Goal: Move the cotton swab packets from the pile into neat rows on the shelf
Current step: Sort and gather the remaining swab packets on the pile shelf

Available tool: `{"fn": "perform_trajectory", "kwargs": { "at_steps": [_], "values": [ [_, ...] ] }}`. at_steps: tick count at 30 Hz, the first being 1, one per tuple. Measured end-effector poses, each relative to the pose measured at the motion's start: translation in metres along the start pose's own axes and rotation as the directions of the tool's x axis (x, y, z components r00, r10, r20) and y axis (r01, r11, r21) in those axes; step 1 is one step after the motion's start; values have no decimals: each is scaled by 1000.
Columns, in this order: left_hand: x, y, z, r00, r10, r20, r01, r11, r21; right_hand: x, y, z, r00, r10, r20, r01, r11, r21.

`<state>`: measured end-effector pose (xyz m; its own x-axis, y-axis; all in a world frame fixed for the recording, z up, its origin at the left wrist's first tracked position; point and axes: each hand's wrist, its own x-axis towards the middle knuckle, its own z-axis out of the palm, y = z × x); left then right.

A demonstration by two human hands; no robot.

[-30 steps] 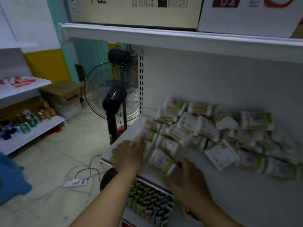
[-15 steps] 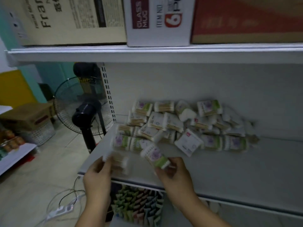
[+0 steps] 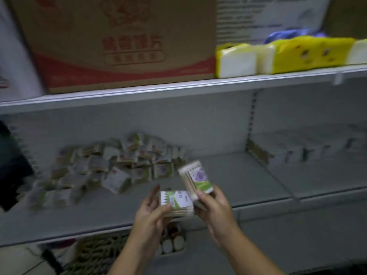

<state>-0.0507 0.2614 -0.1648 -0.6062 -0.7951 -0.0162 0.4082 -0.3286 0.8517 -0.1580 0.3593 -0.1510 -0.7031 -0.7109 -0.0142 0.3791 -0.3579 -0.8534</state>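
A blurred pile of cotton swab packets (image 3: 111,167) lies on the left half of the grey shelf (image 3: 228,175), against its back wall. My left hand (image 3: 153,213) holds one packet (image 3: 176,201) flat, label up, above the shelf's front edge. My right hand (image 3: 214,207) grips a second packet (image 3: 196,179) with a purple flower and green band, tilted upright and touching the first. Both hands are to the right of the pile.
A cardboard box (image 3: 123,42) and yellow tissue packs (image 3: 288,56) stand on the shelf above. An upright divider (image 3: 256,149) splits off the right bay, which holds pale blurred packs (image 3: 309,149). Small goods (image 3: 170,243) sit on the shelf below.
The view has swung right and the fan has left the frame. Both hands have carried their packets rightward, away from the pile, and brought them together.
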Motion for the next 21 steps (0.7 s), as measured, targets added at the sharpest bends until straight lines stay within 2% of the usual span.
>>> {"fn": "perform_trajectory", "kwargs": {
  "at_steps": [2, 6, 10, 12, 17, 21],
  "values": [
    [-10, -27, 47, 996, -23, 82, 24, 1000, -11, -13, -31, -54, 995, -38, -87, 39, 999, 4],
    [-28, -92, 139, 989, 1, 146, -9, 998, 54, -41, -78, -156, 944, -80, -319, 57, 995, -81],
    [-48, -154, 226, 967, 65, 245, -92, 991, 100, -63, -117, -237, 882, -133, -451, 84, 988, -127],
    [-55, -180, 263, 955, 48, 293, -83, 991, 109, -67, -136, -269, 844, -172, -508, 106, 982, -156],
    [-45, -236, 338, 936, -91, 341, 58, 993, 104, -60, -176, -338, 781, -280, -559, 148, 951, -271],
    [-16, -279, 396, 858, -273, 435, 315, 949, -26, -37, -201, -398, 752, -278, -597, 85, 940, -331]
  ]
}}
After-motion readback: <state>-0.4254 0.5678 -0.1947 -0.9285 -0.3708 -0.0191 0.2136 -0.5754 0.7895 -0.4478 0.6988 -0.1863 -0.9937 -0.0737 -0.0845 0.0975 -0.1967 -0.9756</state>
